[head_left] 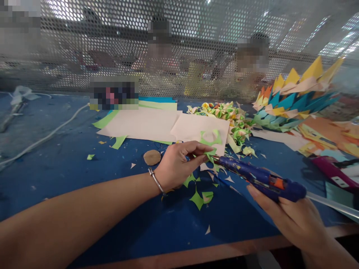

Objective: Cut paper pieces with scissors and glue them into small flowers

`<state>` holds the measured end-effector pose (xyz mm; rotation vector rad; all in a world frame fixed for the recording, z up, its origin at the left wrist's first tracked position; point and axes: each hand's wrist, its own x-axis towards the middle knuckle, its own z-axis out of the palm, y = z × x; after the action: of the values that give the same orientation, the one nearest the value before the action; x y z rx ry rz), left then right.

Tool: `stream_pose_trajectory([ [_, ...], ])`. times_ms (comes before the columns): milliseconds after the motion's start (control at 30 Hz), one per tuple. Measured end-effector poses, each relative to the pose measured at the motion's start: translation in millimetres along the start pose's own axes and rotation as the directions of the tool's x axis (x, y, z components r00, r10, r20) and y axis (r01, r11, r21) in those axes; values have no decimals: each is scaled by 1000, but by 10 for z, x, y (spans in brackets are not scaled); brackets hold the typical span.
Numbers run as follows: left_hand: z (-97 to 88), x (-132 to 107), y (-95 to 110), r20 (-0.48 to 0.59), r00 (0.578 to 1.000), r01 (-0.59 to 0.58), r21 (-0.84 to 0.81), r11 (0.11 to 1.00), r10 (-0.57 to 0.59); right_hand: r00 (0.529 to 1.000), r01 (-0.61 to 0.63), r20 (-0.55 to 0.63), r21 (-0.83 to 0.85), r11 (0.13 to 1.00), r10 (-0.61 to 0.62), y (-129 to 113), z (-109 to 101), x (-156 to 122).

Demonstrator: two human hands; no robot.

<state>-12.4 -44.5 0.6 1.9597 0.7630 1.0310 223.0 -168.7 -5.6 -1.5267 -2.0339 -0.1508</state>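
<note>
My left hand (179,164), with a metal bangle on the wrist, pinches a small green folded paper piece (211,152) between thumb and fingers. My right hand (291,216) grips a blue hot glue gun (260,178). The gun's nozzle touches the green piece. Both hands hover over the blue table (84,168), above scattered green paper scraps (199,198). A glue stick juts out of the gun's back end toward the right.
Cream and green paper sheets (146,123) lie behind my hands. A heap of small folded paper flowers (227,116) and a spiky stack of coloured folded paper (294,97) sit at the right. A white cable (47,136) crosses the left. A perforated metal screen stands behind, with people beyond it.
</note>
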Motion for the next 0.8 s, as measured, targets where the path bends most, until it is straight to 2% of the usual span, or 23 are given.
stream_pose_trajectory([
  [167, -7, 10, 9, -17, 1000, -5, 13, 1000, 5, 996, -87, -13, 7, 996, 88, -24, 24, -36],
  [333, -2, 6, -5, -27, 1000, -1, -33, 999, 0, 1000, -5, 10, -18, 1000, 5, 17, 1, -11],
  [433, 8, -2, -21, -28, 1000, -3, -57, 998, 2, 999, 0, 33, -30, 1000, 1, 27, -16, -6],
  [633, 18, -8, -29, -25, 1000, -6, -110, 994, 3, 986, -163, -27, 44, 986, 165, -91, 13, -27],
  [800, 16, 5, -25, -36, 999, 32, -123, 992, -37, 981, -186, -42, 92, 978, 190, -169, 16, -16],
])
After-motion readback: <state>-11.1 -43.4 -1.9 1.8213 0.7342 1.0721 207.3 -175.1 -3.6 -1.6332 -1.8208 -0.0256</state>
